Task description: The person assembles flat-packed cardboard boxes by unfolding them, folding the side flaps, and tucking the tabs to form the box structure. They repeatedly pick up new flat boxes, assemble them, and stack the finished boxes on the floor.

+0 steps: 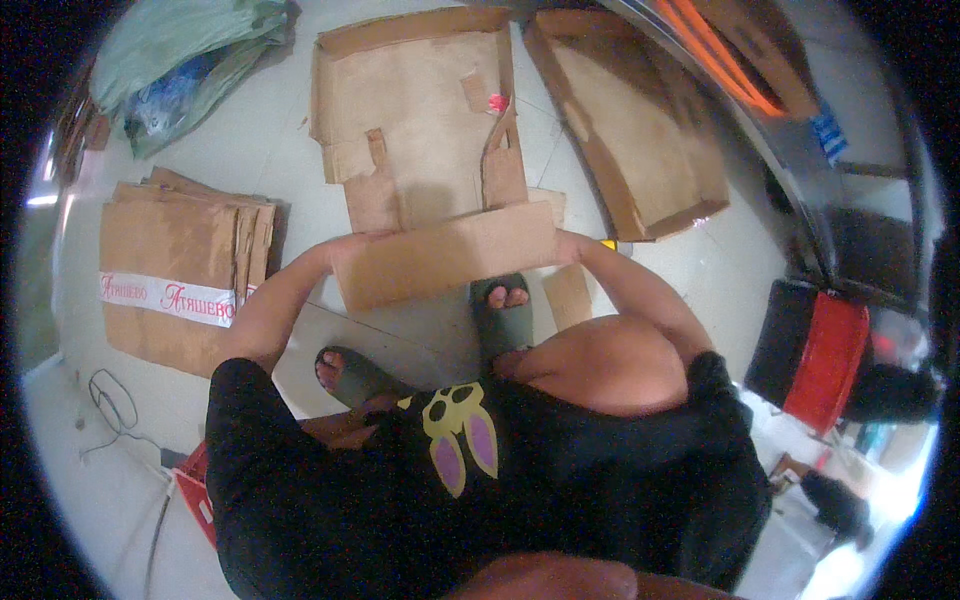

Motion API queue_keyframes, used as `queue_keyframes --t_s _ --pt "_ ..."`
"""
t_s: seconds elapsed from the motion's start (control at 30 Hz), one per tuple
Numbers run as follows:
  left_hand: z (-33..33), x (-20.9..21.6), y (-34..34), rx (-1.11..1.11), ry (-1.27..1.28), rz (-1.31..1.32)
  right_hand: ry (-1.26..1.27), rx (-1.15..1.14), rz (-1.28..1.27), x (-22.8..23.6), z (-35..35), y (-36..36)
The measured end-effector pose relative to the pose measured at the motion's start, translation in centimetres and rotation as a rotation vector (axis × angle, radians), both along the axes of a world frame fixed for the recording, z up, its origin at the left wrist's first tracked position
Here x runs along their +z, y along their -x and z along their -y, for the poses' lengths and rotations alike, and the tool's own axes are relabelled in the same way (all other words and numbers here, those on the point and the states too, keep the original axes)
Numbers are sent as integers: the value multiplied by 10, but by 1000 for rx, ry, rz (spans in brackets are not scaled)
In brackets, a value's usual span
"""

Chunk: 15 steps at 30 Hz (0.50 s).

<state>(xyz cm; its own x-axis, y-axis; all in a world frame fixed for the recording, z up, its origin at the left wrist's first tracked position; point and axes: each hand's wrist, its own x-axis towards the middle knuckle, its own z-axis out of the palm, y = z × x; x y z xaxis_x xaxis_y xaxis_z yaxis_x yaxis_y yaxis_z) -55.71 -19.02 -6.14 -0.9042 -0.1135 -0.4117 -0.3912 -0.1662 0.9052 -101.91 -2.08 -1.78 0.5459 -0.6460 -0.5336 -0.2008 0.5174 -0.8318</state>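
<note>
An opened, shallow cardboard box lies on the floor in front of me, its inside facing up and its edges torn. Its near panel stands up towards me. My left hand grips that panel at its left end, and my right hand holds the right end. Most fingers of both hands are hidden behind the cardboard. Two torn side flaps stick up just beyond the panel. A small red piece shows on the box's right side.
Flattened cardboard sheets with white printed tape are stacked at left. Another shallow cardboard box lies at right, beside a dark cabinet edge. A greenish plastic bag is at far left, a cable below. My sandalled feet stand close to the panel.
</note>
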Motion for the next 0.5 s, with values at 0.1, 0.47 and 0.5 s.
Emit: queue_keyframes --t_s 0.1,0.47,0.5 --pt "-15 7 -26 313 -638 305 99 30 -189 8 -15 6" --pt "-97 7 2 807 618 305 137 -501 -815 3 -50 -43" --pt "-93 8 13 941 747 402 258 -436 -1050 2 -46 -51"
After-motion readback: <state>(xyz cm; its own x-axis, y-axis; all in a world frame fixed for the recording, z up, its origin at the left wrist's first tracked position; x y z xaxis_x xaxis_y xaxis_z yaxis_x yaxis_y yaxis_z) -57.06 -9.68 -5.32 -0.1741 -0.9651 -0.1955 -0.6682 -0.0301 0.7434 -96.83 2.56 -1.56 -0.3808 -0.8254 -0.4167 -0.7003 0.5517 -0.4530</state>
